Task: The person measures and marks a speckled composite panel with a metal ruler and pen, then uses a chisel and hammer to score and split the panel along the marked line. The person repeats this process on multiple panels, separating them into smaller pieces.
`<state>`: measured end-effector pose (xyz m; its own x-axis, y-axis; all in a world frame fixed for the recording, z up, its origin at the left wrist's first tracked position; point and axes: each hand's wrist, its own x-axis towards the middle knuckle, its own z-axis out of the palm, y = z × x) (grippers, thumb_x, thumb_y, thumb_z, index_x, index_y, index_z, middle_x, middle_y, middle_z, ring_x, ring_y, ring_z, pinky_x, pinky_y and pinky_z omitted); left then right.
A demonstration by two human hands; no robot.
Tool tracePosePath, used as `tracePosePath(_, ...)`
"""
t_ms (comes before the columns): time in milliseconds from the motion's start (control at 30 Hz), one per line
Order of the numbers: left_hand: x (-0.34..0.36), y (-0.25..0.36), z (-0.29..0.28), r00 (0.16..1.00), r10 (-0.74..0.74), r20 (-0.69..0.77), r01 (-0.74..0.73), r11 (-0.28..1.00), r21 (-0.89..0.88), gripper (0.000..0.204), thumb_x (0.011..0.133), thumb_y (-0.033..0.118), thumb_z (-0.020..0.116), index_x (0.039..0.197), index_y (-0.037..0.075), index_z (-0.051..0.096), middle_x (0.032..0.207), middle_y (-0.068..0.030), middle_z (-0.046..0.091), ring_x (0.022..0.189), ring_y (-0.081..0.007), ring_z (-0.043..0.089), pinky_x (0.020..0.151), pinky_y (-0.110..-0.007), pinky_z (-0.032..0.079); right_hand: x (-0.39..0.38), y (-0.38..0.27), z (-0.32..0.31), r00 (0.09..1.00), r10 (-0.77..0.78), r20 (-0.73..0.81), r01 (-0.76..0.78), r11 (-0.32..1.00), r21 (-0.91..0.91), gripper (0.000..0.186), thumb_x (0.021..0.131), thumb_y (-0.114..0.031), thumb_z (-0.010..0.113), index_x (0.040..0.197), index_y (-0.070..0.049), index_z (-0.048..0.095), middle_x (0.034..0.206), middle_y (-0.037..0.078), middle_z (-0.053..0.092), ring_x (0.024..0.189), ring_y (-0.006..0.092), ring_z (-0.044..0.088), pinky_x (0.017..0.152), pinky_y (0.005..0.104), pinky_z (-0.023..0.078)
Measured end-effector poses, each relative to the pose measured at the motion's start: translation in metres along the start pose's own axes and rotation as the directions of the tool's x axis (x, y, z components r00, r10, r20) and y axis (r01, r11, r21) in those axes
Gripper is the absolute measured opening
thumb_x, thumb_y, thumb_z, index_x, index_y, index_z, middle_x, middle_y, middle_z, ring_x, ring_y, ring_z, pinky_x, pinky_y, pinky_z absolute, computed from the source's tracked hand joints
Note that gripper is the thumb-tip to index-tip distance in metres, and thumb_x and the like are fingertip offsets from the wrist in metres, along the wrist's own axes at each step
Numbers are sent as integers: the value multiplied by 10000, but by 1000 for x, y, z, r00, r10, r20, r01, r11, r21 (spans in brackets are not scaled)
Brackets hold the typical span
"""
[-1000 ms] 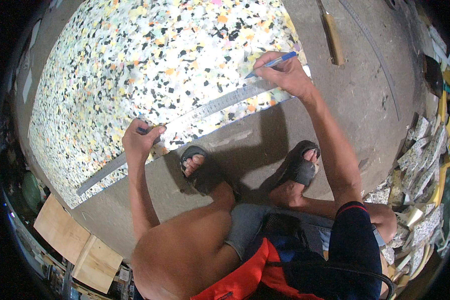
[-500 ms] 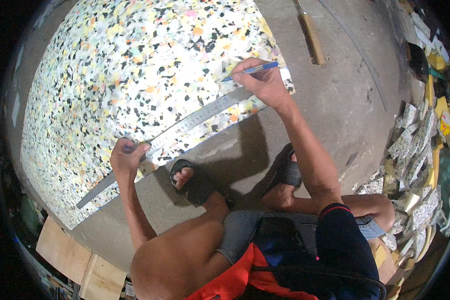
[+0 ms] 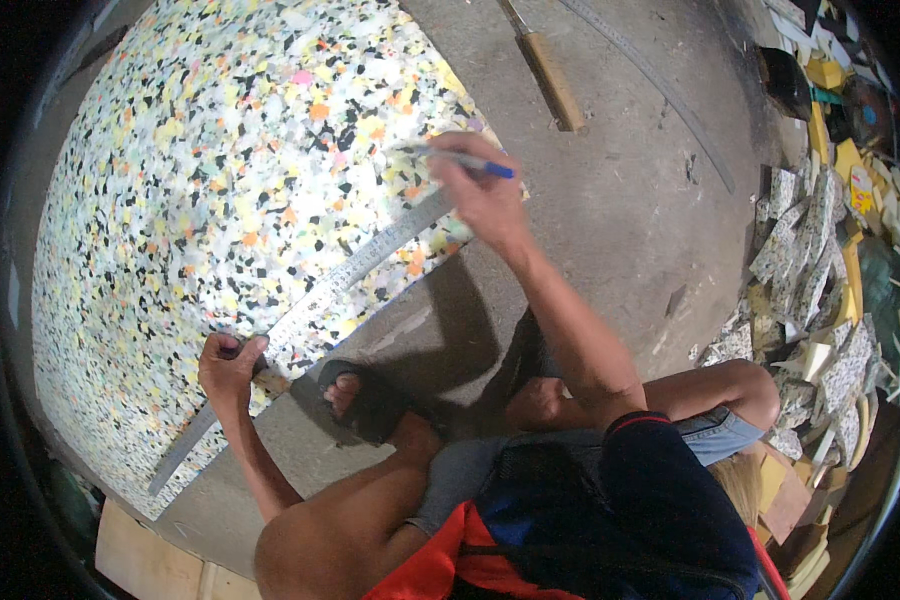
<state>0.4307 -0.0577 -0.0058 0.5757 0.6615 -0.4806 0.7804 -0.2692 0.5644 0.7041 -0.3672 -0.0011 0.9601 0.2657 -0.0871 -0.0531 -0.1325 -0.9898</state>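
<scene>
A large speckled foam sheet [image 3: 170, 180], white with black, yellow and orange flecks, lies flat before me. Along its near edge runs a long metal ruler [image 3: 360, 260], slanting up to the right. My left hand [image 3: 230, 375] grips the ruler toward its lower left part, thumb on top and fingers curled. My right hand [image 3: 482, 190] is closed around a pen [image 3: 485, 165] with a blue end, above the sheet's right part. Motion blurs this hand, and whether the pen's tip touches the foam I cannot tell. The hand covers the ruler's right end.
On the concrete floor [image 3: 630, 220] lie a wooden-handled tool [image 3: 550, 80] and a thin curved metal strip [image 3: 660, 80]. Foam offcuts [image 3: 805, 240] are heaped at the right. A light wooden board [image 3: 140, 550] is at lower left. My sandalled foot [image 3: 360, 405] rests beside the sheet's edge.
The view has shifted, so the sheet and floor tools appear farther left. My right hand has come slightly closer to me with the pen. My left hand keeps its hold on the ruler.
</scene>
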Motion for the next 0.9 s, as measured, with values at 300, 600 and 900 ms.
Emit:
tracePosePath(300, 5, -3, 0, 998, 53, -19, -49, 988, 149, 522, 665, 377, 957, 802, 41, 582, 754, -2, 604, 703, -126, 521, 638, -285, 452, 40, -9, -61, 899, 149, 412, -106, 986, -126, 133, 917, -152, 759, 1011, -58, 765, 837, -12, 716, 692, 83, 615, 628, 268, 499)
tracePosePath(600, 1, -4, -2, 1000, 9, -5, -9, 1000, 28, 489, 683, 347, 961, 799, 54, 587, 673, 19, 577, 643, -102, 500, 585, -286, 436, 42, -3, -7, 699, 218, 682, -65, 968, -243, 137, 874, -129, 778, 995, -66, 771, 903, 14, 734, 838, 111, 648, 758, 287, 511)
tracePosePath(900, 2, -6, -2, 1000, -3, 12, 4, 1000, -9, 495, 682, 315, 964, 804, 33, 576, 702, 11, 581, 658, -103, 493, 588, -273, 427, 31, 8, -7, 710, 190, 678, -78, 978, -192, 135, 891, -143, 763, 1008, -78, 775, 922, 5, 737, 853, 113, 651, 801, 304, 526)
